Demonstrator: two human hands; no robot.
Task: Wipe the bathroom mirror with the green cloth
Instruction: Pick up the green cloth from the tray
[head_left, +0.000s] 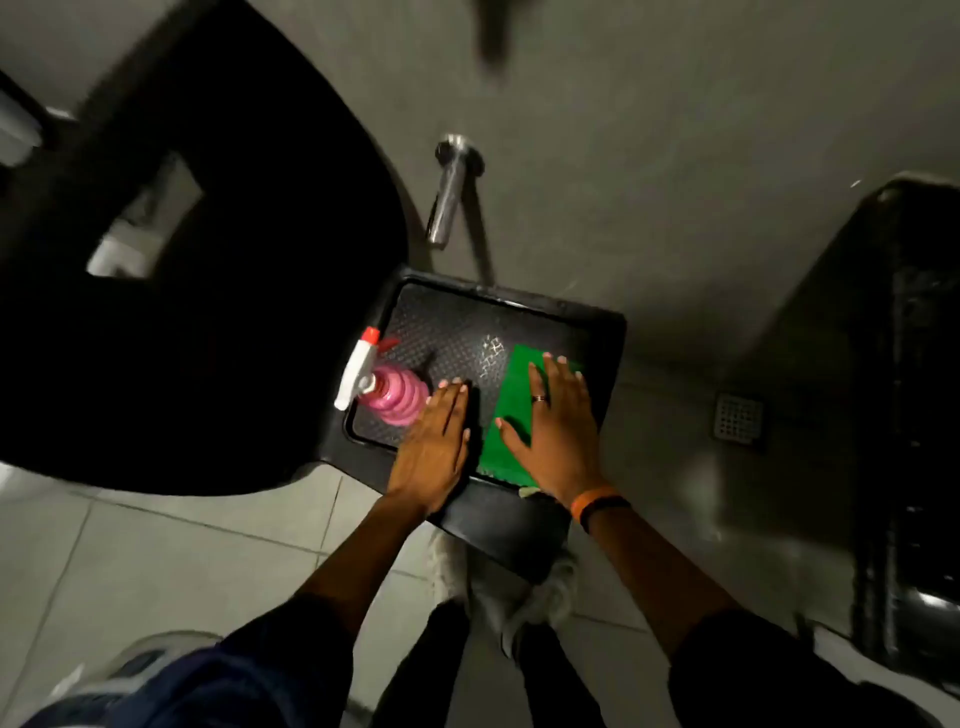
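Big black shape (197, 291) at left too dark to make out. Black plastic tray (615, 332) holds pink spray bottle (397, 397), flat green cloth (511, 410). Right hand (558, 426) spread flat on cloth; left hand (434, 441) flat, fingers together, on tray.

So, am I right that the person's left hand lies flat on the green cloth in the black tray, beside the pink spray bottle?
Not quite: the head view shows the right hand lying flat on the flat green cloth in the textured black plastic tray; the left hand rests on bare tray beside the ribbed pink spray bottle.
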